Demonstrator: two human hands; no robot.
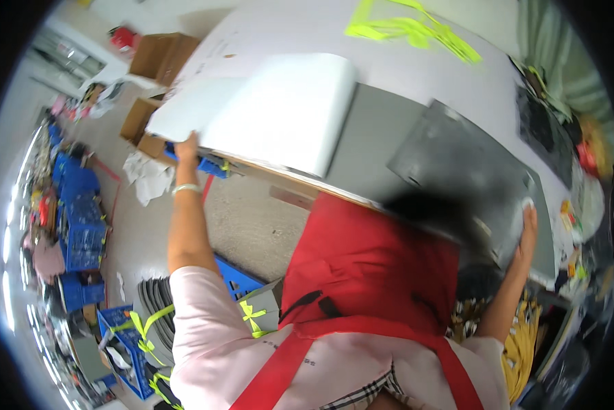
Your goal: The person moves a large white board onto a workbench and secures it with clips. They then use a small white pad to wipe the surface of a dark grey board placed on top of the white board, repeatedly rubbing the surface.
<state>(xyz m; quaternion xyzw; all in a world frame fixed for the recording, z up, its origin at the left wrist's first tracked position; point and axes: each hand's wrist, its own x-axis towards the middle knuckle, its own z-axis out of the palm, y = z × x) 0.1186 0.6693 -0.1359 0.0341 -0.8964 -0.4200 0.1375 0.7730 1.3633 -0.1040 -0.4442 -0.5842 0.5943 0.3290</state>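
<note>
A large white sheet [279,109] lies across the left part of the work table, its right side curling over in a soft bend. At the table's left front corner, my left hand [186,147] is closed on the edge of this sheet. Under and right of it lies a flat grey sheet [375,130]. A darker grey board [450,150] with a worn surface rests on that. On the right, my right hand [526,236] lies along the board's outer side with fingers stretched out. A black shape [437,212] at the front edge is smeared by motion.
Neon yellow straps [416,31] lie at the table's back. Cardboard boxes [160,58] stand left. Blue crates [85,232] line the far left floor. Beside my left arm are stacked dark curved pieces [155,314] tied with yellow strips. Bags and a black panel [545,133] crowd the right.
</note>
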